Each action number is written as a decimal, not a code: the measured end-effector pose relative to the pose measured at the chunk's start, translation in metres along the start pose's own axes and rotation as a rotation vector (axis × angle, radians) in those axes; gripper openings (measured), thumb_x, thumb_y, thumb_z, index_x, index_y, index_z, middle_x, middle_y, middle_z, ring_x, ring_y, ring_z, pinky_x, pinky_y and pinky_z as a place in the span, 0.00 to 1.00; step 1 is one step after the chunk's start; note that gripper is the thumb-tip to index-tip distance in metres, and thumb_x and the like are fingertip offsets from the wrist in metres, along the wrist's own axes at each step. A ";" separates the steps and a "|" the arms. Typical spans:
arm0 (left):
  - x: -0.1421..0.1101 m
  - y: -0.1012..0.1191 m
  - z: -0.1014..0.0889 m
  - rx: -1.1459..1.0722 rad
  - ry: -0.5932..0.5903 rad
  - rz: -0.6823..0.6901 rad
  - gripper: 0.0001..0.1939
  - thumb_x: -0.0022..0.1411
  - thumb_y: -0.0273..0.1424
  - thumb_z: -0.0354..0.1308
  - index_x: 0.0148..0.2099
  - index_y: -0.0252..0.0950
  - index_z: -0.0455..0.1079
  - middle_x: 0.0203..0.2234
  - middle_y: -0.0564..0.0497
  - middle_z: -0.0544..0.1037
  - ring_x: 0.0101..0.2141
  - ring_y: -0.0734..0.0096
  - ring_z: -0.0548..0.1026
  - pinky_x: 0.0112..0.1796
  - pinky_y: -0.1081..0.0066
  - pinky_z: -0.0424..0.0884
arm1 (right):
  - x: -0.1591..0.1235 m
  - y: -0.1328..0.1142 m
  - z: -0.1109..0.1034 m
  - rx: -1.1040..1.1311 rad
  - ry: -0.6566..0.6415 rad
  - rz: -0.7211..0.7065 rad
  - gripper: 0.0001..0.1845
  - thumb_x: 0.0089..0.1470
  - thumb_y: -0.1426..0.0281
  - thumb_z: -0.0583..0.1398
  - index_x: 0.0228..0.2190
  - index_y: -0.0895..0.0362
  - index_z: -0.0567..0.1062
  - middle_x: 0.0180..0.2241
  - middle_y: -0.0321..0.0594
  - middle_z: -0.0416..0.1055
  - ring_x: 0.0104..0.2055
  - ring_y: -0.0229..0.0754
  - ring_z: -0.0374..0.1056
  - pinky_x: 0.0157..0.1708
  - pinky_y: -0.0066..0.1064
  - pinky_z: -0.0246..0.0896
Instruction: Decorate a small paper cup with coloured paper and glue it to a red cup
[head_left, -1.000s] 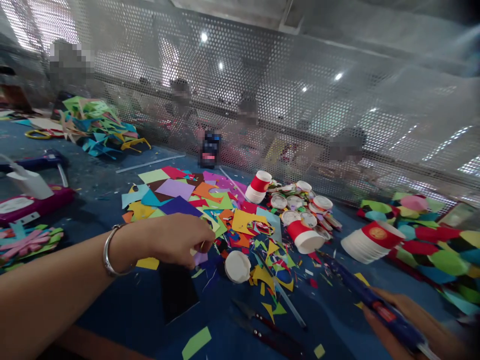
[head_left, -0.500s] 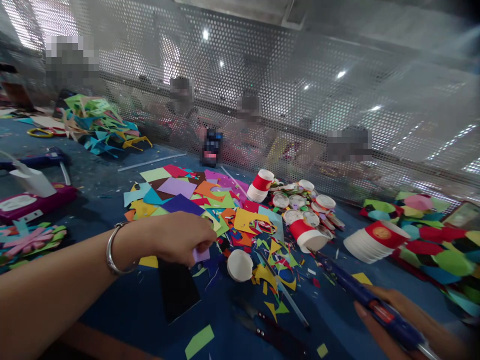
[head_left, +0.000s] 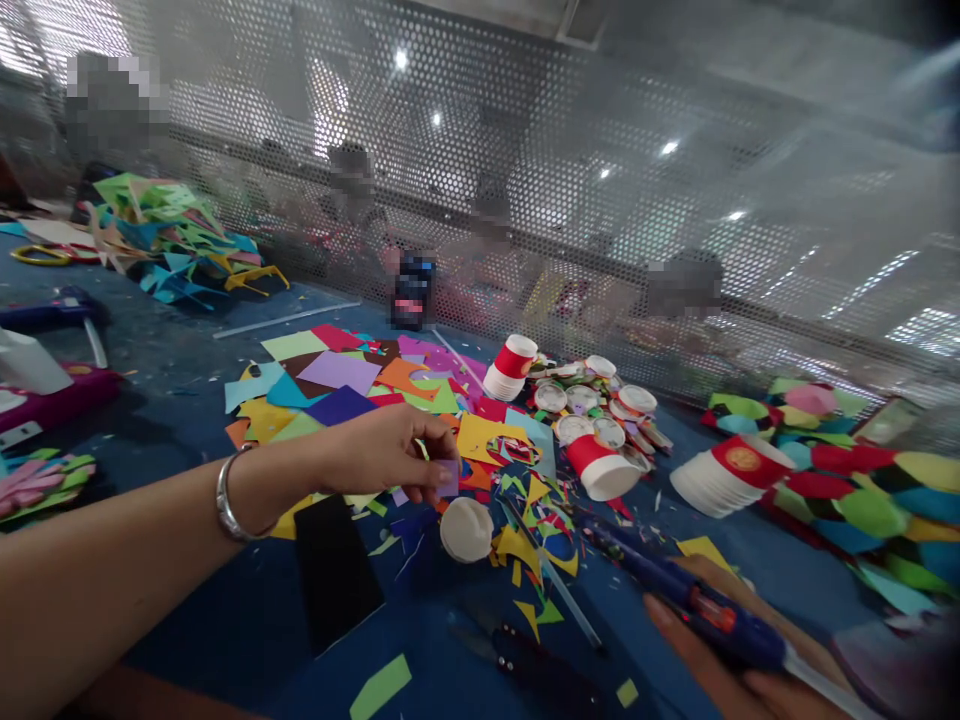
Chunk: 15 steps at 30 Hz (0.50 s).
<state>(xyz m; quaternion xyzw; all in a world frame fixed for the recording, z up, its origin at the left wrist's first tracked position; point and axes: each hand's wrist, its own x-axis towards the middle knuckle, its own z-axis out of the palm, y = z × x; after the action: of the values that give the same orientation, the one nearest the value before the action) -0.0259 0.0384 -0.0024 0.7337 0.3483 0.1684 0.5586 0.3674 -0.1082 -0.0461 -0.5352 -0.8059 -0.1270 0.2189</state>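
My left hand (head_left: 375, 455), with a silver bangle at its wrist, pinches a small purple paper piece (head_left: 449, 478) between thumb and fingers. Just below it lies a white paper cup piece (head_left: 466, 532) with its round face up. My right hand (head_left: 701, 650) is wrapped round a dark blue glue gun (head_left: 667, 578); a glue stick (head_left: 821, 690) sticks out of its rear. The gun's nozzle points left over paper scraps (head_left: 536, 540). Between the hands a clear glue stick (head_left: 570, 598) lies on the table.
Coloured paper sheets (head_left: 341, 372) are heaped beyond my left hand. Stacked red-and-white paper cups (head_left: 731, 475) lie to the right, beside a colourful paper craft (head_left: 885, 510). Dark-handled scissors (head_left: 517, 660) and a black phone-like slab (head_left: 337, 570) are near me. A perforated metal screen (head_left: 480, 130) stands behind.
My left hand has lifted a little and moved right, with the purple paper now showing at its fingertips. The glue gun in my right hand has shifted left. The whole view has shifted slightly.
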 end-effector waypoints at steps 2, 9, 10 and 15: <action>0.005 -0.003 0.011 -0.051 0.010 0.026 0.12 0.59 0.37 0.63 0.42 0.36 0.70 0.31 0.51 0.79 0.31 0.71 0.77 0.34 0.70 0.73 | -0.001 -0.004 0.004 -0.017 0.016 -0.032 0.14 0.61 0.63 0.58 0.44 0.44 0.82 0.51 0.39 0.79 0.50 0.52 0.78 0.47 0.38 0.78; 0.006 -0.002 0.032 -0.047 0.049 0.058 0.19 0.53 0.36 0.65 0.46 0.35 0.71 0.30 0.53 0.76 0.31 0.72 0.73 0.34 0.70 0.70 | 0.036 -0.056 -0.004 0.079 0.093 -0.096 0.15 0.64 0.61 0.58 0.49 0.53 0.75 0.49 0.47 0.79 0.48 0.50 0.79 0.47 0.36 0.77; 0.005 0.000 0.034 -0.056 0.052 0.057 0.18 0.52 0.35 0.65 0.45 0.35 0.70 0.29 0.54 0.75 0.30 0.72 0.72 0.33 0.70 0.69 | 0.041 -0.062 -0.005 0.107 0.063 -0.089 0.14 0.65 0.62 0.58 0.49 0.53 0.74 0.49 0.46 0.79 0.48 0.49 0.78 0.48 0.34 0.76; 0.004 0.005 0.042 -0.071 0.084 0.017 0.17 0.49 0.31 0.65 0.42 0.35 0.68 0.28 0.54 0.75 0.29 0.73 0.72 0.31 0.71 0.69 | 0.052 -0.073 -0.006 0.210 -0.004 -0.069 0.11 0.67 0.63 0.54 0.46 0.51 0.73 0.48 0.44 0.77 0.48 0.45 0.78 0.45 0.28 0.77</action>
<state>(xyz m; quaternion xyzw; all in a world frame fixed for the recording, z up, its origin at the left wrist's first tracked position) 0.0054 0.0111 -0.0113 0.7087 0.3590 0.2162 0.5676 0.2850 -0.0977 -0.0130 -0.4817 -0.8331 -0.0483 0.2676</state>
